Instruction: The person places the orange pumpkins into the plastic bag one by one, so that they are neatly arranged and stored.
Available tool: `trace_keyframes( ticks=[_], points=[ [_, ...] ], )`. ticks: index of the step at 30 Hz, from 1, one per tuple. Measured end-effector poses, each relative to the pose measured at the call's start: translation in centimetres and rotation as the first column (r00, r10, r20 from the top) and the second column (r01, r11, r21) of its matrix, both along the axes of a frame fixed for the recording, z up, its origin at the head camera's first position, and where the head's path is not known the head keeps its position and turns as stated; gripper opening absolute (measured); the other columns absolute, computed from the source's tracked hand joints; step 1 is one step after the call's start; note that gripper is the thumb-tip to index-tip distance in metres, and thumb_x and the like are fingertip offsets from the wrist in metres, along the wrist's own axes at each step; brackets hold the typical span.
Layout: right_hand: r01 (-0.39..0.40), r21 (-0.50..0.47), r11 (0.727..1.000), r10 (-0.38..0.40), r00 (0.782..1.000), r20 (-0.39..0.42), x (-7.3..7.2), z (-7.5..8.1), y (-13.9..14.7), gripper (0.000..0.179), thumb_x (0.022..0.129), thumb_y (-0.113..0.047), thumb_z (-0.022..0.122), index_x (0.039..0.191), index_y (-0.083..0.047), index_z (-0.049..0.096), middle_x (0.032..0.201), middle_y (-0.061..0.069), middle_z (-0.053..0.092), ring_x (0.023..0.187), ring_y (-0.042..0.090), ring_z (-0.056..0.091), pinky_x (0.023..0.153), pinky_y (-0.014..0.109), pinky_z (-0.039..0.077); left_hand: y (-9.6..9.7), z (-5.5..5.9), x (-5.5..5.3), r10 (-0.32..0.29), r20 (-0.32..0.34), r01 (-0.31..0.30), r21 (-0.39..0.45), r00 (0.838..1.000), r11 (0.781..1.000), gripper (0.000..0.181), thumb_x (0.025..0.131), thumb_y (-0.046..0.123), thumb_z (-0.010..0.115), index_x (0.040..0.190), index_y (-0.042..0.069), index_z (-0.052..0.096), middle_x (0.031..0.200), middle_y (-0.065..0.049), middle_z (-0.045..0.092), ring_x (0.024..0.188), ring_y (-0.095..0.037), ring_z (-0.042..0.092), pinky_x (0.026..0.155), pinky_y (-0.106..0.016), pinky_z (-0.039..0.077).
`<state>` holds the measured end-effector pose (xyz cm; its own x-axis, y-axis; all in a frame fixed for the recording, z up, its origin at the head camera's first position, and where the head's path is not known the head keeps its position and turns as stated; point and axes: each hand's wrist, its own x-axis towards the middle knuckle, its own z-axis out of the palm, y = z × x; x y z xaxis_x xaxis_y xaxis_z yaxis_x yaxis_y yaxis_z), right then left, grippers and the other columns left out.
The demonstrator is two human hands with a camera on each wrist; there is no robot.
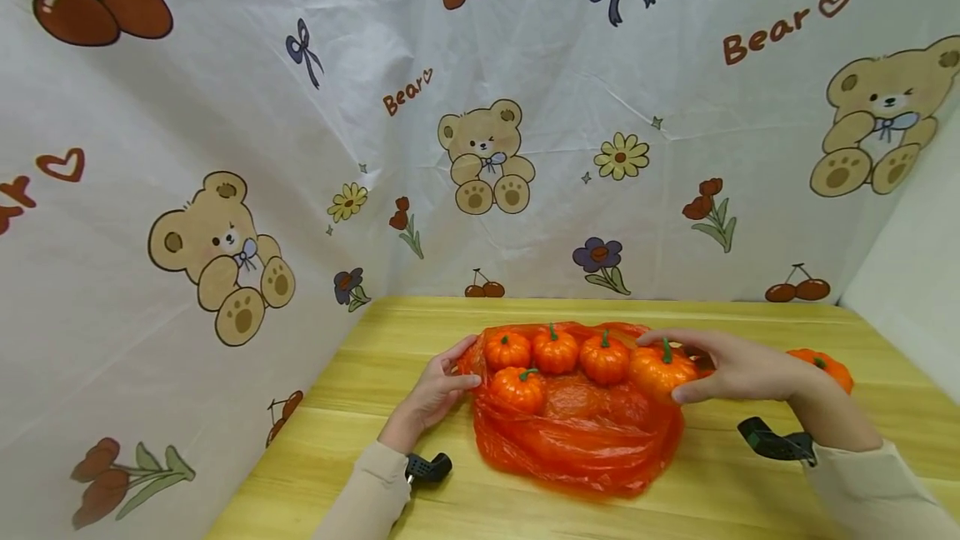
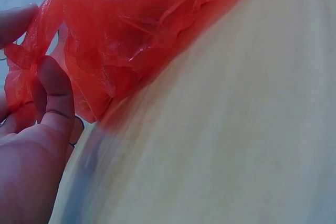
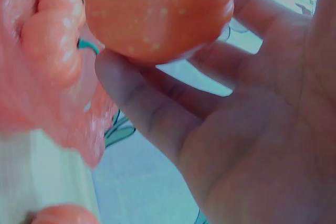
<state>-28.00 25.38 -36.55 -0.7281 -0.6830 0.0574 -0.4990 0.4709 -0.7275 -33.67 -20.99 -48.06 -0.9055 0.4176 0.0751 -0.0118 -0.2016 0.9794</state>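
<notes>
A red plastic bag [image 1: 577,448] lies on the wooden table with its mouth spread wide. Several small orange pumpkins with green stems sit in it, among them a front-left pumpkin [image 1: 517,391] and one at the back [image 1: 555,352]. My left hand [image 1: 438,386] pinches the bag's left rim; in the left wrist view the thin red film [image 2: 131,35] runs between thumb and fingers. My right hand [image 1: 727,369] holds a pumpkin [image 1: 662,372] over the bag's right side, thumb in front and fingers behind. The right wrist view shows this pumpkin [image 3: 157,14] between fingers and thumb.
Another pumpkin [image 1: 828,368] lies on the table to the right, partly behind my right wrist. A white cloth [image 1: 555,48] printed with bears and flowers hangs along the back and left of the wooden table [image 1: 420,315].
</notes>
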Motion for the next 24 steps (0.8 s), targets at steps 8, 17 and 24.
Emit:
trace_keyframes(
  ticks=[8,17,24],
  points=[
    [0.006,0.011,1.0,-0.006,1.0,-0.017,-1.0,1.1,-2.4,0.065,0.092,-0.029,0.077,0.15,-0.022,0.049,0.144,0.013,0.055,0.117,0.012,0.059,0.095,0.024,0.054,-0.1,-0.1,0.0,-0.012,0.004,0.012,0.004,1.0,1.0,0.088,0.089,-0.007,0.065,0.165,0.009,0.022,0.172,-0.012,0.019,0.152,-0.035,0.032,0.11,-0.027,0.05],
    [0.018,0.043,0.999,-0.021,0.996,0.082,-2.5,2.0,-4.8,0.072,0.088,-0.025,0.08,0.152,-0.025,0.046,0.14,0.01,0.057,0.122,0.029,0.057,0.096,0.032,0.055,-0.4,0.0,-0.1,-0.045,-0.008,0.045,0.002,0.999,0.999,0.091,0.09,-0.004,0.067,0.165,0.008,0.019,0.173,-0.011,0.014,0.154,-0.035,0.028,0.112,-0.028,0.049],
    [0.068,0.119,0.991,-0.078,0.994,0.08,-3.8,1.5,-7.1,0.072,0.084,-0.028,0.082,0.147,-0.025,0.05,0.139,0.006,0.057,0.121,0.026,0.056,0.101,0.043,0.053,-0.3,-0.1,0.0,-0.034,-0.001,0.034,0.006,0.999,0.999,0.089,0.09,-0.006,0.065,0.165,0.008,0.019,0.174,-0.012,0.013,0.155,-0.037,0.026,0.109,-0.026,0.051]
  ],
)
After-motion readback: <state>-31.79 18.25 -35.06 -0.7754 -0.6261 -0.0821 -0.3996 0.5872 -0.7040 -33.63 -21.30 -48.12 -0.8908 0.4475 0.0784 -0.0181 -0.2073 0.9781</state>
